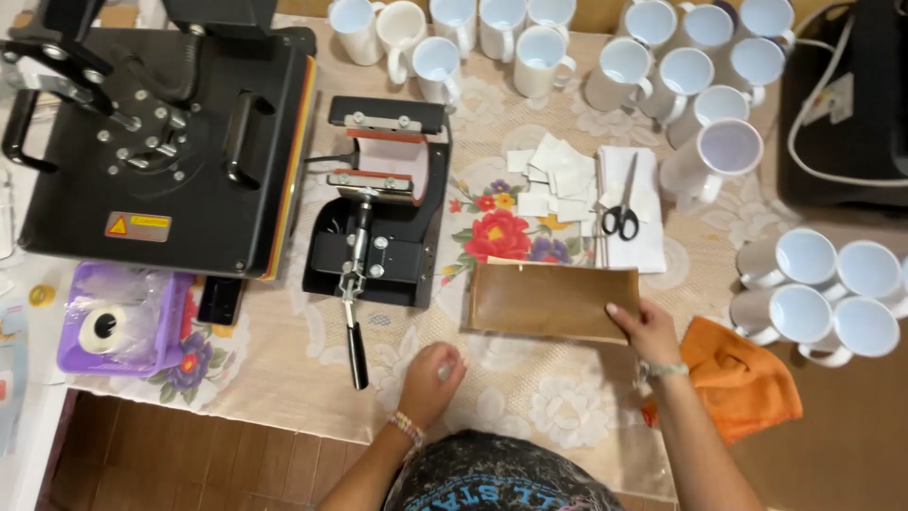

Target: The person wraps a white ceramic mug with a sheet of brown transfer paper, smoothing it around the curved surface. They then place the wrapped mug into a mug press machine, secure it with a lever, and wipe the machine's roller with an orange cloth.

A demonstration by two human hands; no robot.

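My right hand point(647, 331) grips the lower right corner of a brown rectangular sheet point(549, 299) that lies on the flower-patterned tablecloth point(312, 378). My left hand point(432, 380) rests low on the cloth, fingers curled around a small pale thing that I cannot make out, close to the black handle point(357, 355) of the mug press point(378, 203). The press is open, with its red-edged curved pad empty.
A large black flat heat press point(161, 142) fills the far left. White mugs point(662, 66) crowd the far edge and the right side point(818, 293). Scissors point(621, 220) lie on white paper pieces point(558, 180). An orange cloth point(742, 378) and a purple tray point(118, 317) sit near the front.
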